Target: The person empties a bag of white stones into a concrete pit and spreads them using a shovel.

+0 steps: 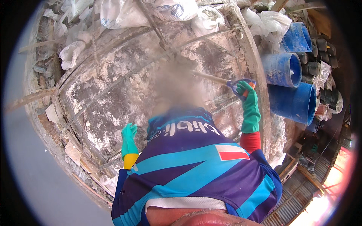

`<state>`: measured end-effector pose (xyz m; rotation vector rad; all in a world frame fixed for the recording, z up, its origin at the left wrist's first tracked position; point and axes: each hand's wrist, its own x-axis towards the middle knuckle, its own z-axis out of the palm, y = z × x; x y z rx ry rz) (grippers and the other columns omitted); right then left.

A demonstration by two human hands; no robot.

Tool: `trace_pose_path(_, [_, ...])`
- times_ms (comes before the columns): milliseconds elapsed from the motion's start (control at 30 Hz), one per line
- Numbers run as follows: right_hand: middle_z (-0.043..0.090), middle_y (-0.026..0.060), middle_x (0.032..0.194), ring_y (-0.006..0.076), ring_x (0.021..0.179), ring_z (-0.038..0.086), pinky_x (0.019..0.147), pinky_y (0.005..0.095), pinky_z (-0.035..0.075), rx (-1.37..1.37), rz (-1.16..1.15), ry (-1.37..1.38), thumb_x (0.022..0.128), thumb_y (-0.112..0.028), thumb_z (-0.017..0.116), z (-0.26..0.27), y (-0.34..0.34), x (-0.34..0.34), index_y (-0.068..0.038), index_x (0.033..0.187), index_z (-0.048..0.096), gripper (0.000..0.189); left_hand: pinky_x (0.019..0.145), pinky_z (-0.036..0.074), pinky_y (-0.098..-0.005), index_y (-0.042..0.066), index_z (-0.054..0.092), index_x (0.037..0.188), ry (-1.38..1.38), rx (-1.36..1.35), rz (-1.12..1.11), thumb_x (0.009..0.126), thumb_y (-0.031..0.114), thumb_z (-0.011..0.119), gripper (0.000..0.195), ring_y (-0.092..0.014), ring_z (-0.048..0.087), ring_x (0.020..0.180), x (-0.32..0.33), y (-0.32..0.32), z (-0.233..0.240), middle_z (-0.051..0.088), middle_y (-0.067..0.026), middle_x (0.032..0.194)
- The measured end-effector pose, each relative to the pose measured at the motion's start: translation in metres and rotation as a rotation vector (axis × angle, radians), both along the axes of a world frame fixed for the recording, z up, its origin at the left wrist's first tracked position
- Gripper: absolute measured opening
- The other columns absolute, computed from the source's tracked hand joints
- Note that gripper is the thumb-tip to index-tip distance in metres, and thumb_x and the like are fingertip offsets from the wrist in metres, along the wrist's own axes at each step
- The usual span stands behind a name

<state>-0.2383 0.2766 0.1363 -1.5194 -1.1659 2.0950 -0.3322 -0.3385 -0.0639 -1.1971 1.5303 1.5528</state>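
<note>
My right hand (245, 88), in a green rubber glove, grips the end of a tool with a long pale shaft (212, 77). Blue-purple and orange material wraps that end. The shaft runs left into a blurred grey smudge in mid-view, so the tool's head cannot be made out. At the left, my left hand (129, 138) hangs beside my body in a green glove, fingers somewhat apart, holding nothing visible. Before me is a dark floor (104, 113) crusted with white powder and pale lumps (137, 83).
A thin bar (113, 83) crosses the floor diagonally. A raised edge (256, 53) bounds it on the right. Beyond lie blue plastic drums (291, 99). White sacks (124, 14) line the far side, one open sack (208, 19) holding pale lumps. Planks (31, 99) jut out at left.
</note>
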Motion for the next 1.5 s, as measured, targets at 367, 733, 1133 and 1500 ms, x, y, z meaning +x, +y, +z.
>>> trace_pose_path(367, [0.063,0.0098,0.079,0.0189,0.064,0.061,0.058,0.0268,0.051,-0.162,-0.185,0.192,0.084,-0.008,0.059,0.008,-0.067,0.033,0.006,0.103,0.058,0.023,0.076,0.051,-0.0377,0.004,0.053,0.114,0.033,-0.014,-0.265,0.087,0.026,0.054,0.035,-0.025,0.064,0.083,0.021,0.04,0.019,0.066,-0.0151,0.097])
trace_pose_path(733, [0.064,0.0043,0.079,0.0129,0.062,0.058,0.054,0.0239,0.044,-0.217,-0.114,0.319,0.083,-0.014,0.061,0.026,-0.154,0.012,-0.006,0.094,0.061,0.014,0.081,0.049,-0.0375,0.007,0.053,0.113,-0.041,0.04,-0.417,0.086,0.024,0.054,0.032,-0.022,0.061,0.087,0.008,-0.044,-0.011,0.065,-0.0126,0.102])
trace_pose_path(1133, [0.065,0.0119,0.079,0.0204,0.065,0.064,0.058,0.0313,0.054,-0.031,-0.347,0.602,0.082,-0.012,0.06,0.035,-0.216,-0.064,0.0,0.089,0.057,0.014,0.082,0.049,-0.0397,0.007,0.048,0.12,-0.01,0.05,-0.53,0.088,0.027,0.05,0.038,-0.024,0.06,0.092,-0.148,-0.085,-0.02,0.06,-0.0148,0.112])
trace_pose_path(1500, [0.065,0.011,0.068,0.0186,0.052,0.06,0.044,0.032,0.046,0.026,-0.366,0.276,0.081,-0.021,0.064,0.023,-0.221,-0.073,-0.003,0.079,0.061,0.019,0.083,0.049,-0.0401,0.007,0.038,0.13,-0.107,0.086,-0.754,0.087,0.042,0.049,0.057,-0.025,0.059,0.096,-0.134,-0.044,-0.03,0.057,-0.0164,0.116])
